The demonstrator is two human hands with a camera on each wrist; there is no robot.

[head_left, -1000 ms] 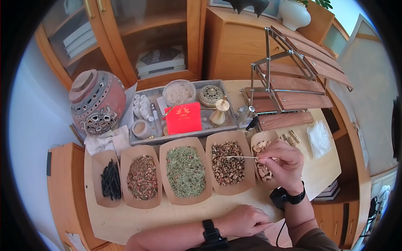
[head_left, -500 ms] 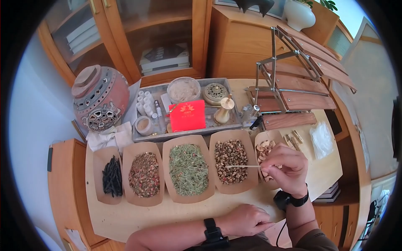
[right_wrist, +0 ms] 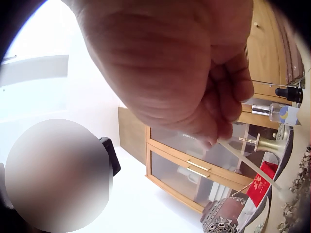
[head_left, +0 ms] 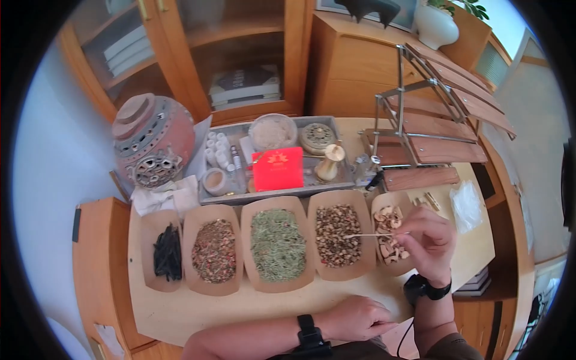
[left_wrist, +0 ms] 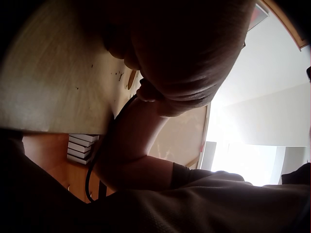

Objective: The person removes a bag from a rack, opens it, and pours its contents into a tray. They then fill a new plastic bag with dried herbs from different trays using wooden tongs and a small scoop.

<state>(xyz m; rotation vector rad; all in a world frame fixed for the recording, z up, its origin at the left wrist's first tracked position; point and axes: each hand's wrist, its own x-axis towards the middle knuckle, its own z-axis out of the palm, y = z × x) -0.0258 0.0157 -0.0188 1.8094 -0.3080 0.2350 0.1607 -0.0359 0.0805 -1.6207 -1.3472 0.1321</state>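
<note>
My right hand pinches one end of a thin pale stick between thumb and fingers. The stick's far tip is over the paper tray of brown chopped pieces; whether it touches them I cannot tell. Below the hand lies a tray of pale slices. In the right wrist view the stick slants away from the fingertips of the hand. My left hand rests near the table's front edge, fingers loosely curled around nothing. Further left stand trays of green cut herb, reddish mix and black strips.
Behind the trays, a grey wooden tray holds a red packet, small white bottles and brass vessels. A clay pot stands at the left, a folding wooden rack at the back right, and a clear plastic bag on the right.
The head view has shifted, so the table's things appear further right. My right hand still pinches the stick over the brown pieces, and my left hand keeps its place.
</note>
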